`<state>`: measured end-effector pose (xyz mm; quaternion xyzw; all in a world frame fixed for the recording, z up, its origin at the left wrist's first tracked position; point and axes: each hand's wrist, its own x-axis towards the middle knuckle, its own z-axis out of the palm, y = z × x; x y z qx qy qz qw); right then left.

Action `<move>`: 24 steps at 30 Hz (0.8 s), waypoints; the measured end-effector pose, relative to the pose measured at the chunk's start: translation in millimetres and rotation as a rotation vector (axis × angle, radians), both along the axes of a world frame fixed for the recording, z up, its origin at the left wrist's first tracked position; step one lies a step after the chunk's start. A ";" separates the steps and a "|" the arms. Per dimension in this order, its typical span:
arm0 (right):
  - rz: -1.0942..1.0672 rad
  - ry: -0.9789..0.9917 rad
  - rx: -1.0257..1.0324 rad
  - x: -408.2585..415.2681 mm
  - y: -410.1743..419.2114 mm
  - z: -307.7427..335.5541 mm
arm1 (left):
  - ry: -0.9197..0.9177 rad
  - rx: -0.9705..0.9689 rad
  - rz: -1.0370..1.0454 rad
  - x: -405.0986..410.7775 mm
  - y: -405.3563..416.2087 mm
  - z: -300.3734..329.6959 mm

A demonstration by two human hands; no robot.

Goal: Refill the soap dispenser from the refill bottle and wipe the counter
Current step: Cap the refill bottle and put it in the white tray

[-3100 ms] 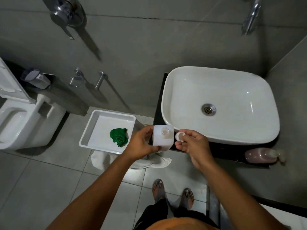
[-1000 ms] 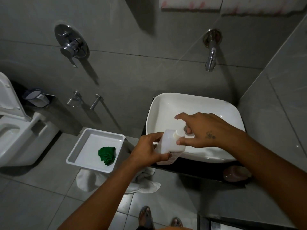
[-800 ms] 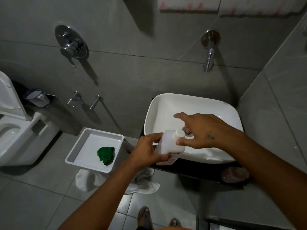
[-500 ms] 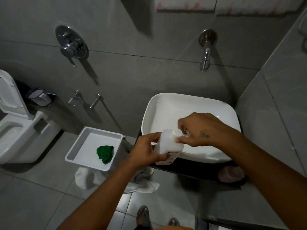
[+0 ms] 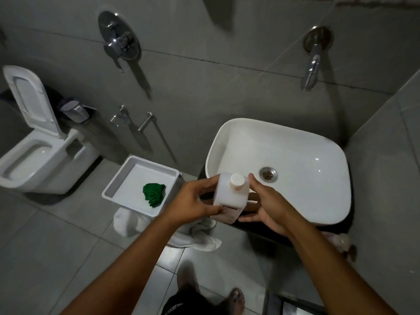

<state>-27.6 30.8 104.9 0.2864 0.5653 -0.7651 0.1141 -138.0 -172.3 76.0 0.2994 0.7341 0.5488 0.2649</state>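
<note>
Nearest in view, both forearms reach forward to a white refill bottle (image 5: 229,198) held upright between the two hands, over the front edge of the dark desk (image 5: 261,230). The left hand (image 5: 193,203) has its grip closed on the bottle's left side, thumb across the front near the base. The right hand (image 5: 266,208) cups the right side and base with fingers spread, one fingertip (image 5: 251,177) raised beside the cap (image 5: 237,181); this grip is loose and supporting rather than clamped. The cap sits on the bottle's neck, so the bottle appears closed.

Below and right of the right hand, at the desk's front corner, a pinkish soap dispenser (image 5: 341,243) lies largely hidden by the forearm; whether it is full or open cannot be told. Left of the left hand, a white tray (image 5: 127,176) holds a crumpled green cloth (image 5: 154,194), and a white towel (image 5: 195,237) hangs beneath it. Just beyond the hands sits the white sink (image 5: 295,142), dry-looking, with the wall tap (image 5: 312,64) above it; far left stands the toilet (image 5: 34,155).

Judging by the capped bottle and the untouched cloth, the pour looks either finished or not begun; the pictures do not settle which. Wiping the desk seems wholly left.
</note>
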 end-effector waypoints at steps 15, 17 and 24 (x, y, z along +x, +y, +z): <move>-0.040 -0.030 -0.227 -236.3 -243.9 -110.5 | -0.039 -0.146 0.574 -164.3 -216.2 -95.8; -0.018 -0.054 -0.240 -276.5 -273.9 -144.0 | -0.051 -0.178 0.615 -198.2 -243.5 -126.3; 0.033 -0.171 -0.194 -367.6 -337.3 -250.3 | -0.119 -0.280 0.729 -274.3 -303.1 -222.3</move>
